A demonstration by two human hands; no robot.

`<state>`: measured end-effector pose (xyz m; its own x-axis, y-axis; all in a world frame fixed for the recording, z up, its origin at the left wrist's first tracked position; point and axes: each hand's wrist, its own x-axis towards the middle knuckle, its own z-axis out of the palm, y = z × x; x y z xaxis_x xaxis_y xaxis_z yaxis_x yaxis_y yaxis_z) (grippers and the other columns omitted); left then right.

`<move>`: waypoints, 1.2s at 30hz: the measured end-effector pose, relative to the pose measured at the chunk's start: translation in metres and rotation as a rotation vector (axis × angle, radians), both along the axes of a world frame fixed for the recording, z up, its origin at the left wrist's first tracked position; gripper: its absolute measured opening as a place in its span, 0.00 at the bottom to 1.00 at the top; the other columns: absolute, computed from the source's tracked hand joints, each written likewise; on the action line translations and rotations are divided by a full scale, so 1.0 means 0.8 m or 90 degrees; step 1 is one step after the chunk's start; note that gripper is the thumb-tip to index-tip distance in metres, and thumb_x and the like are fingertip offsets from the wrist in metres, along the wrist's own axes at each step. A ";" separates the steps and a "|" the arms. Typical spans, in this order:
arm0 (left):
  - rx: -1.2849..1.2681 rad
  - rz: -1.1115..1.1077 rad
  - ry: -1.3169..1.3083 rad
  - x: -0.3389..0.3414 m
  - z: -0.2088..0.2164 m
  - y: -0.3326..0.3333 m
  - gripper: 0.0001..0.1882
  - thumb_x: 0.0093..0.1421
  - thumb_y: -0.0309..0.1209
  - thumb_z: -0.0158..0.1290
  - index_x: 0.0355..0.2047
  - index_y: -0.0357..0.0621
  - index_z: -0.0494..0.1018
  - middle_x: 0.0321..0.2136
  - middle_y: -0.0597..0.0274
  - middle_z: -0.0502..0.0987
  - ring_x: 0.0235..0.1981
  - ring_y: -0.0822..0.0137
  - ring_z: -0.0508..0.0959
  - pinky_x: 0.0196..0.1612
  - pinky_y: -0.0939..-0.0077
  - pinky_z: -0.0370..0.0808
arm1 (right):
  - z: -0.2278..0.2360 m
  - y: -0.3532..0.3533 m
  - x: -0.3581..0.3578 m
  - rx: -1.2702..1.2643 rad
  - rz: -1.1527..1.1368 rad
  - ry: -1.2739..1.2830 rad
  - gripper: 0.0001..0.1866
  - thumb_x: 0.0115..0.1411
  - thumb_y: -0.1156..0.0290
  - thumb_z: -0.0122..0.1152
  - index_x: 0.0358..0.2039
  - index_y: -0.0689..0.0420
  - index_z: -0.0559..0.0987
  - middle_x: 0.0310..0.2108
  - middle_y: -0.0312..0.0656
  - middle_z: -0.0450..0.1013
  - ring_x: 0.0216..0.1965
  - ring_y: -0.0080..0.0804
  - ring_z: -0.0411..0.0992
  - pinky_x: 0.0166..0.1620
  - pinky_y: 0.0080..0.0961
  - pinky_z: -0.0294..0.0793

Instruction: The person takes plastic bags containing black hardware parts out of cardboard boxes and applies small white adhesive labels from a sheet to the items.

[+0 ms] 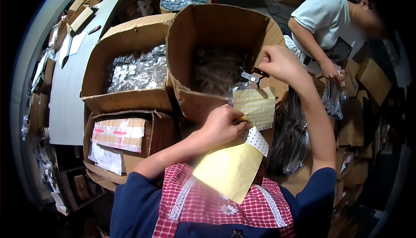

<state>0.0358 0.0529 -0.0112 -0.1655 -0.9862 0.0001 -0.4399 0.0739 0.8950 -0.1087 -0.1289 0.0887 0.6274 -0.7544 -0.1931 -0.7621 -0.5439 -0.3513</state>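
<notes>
My left hand [223,127] is closed in a pinch on a yellow sticker sheet [229,164] in front of my chest. Its lower part is plain yellow and partly lies over my red checked apron. A folded strip in its middle is white with dark dots, and the upper part carries rows of small pale marks. Up and to the right, my right hand [281,62] is closed around a small metal piece [250,77], silver with a black arm, just above the sheet's top edge. My fingers hide part of this piece.
A deep cardboard box [186,34] holding clear plastic bags stands ahead. Left of it, another box [125,101] is full of silvery packets, with a taped carton [119,134] nearer me. A grey table [69,108] runs along the left. At right, another person [323,25] handles bagged items.
</notes>
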 end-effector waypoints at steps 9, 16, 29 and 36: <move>0.058 0.040 0.135 -0.001 -0.012 0.004 0.08 0.58 0.26 0.61 0.36 0.32 0.82 0.32 0.57 0.76 0.32 0.72 0.76 0.35 0.77 0.73 | -0.054 0.138 -0.127 0.266 -0.062 -0.195 0.11 0.61 0.67 0.65 0.36 0.62 0.78 0.26 0.35 0.74 0.28 0.18 0.69 0.34 0.20 0.72; 0.104 0.040 0.173 -0.009 -0.010 0.003 0.08 0.61 0.25 0.59 0.36 0.29 0.80 0.31 0.64 0.73 0.33 0.76 0.73 0.35 0.81 0.71 | -0.102 0.214 -0.140 0.498 -0.296 -0.569 0.11 0.59 0.76 0.67 0.39 0.63 0.76 0.31 0.32 0.71 0.32 0.15 0.69 0.36 0.14 0.72; 0.117 0.075 0.191 -0.009 -0.015 0.007 0.08 0.58 0.26 0.60 0.37 0.36 0.82 0.27 0.59 0.76 0.31 0.72 0.73 0.35 0.76 0.73 | -0.077 0.216 -0.125 0.069 -0.209 -0.442 0.06 0.53 0.78 0.66 0.32 0.63 0.79 0.32 0.44 0.77 0.32 0.35 0.77 0.36 0.26 0.76; 0.055 0.019 0.126 -0.008 -0.006 0.006 0.08 0.60 0.24 0.59 0.36 0.31 0.81 0.30 0.61 0.76 0.32 0.75 0.72 0.35 0.78 0.71 | -0.046 0.083 -0.091 0.019 -0.156 -0.511 0.07 0.59 0.77 0.60 0.36 0.67 0.77 0.40 0.40 0.77 0.41 0.21 0.73 0.47 0.20 0.71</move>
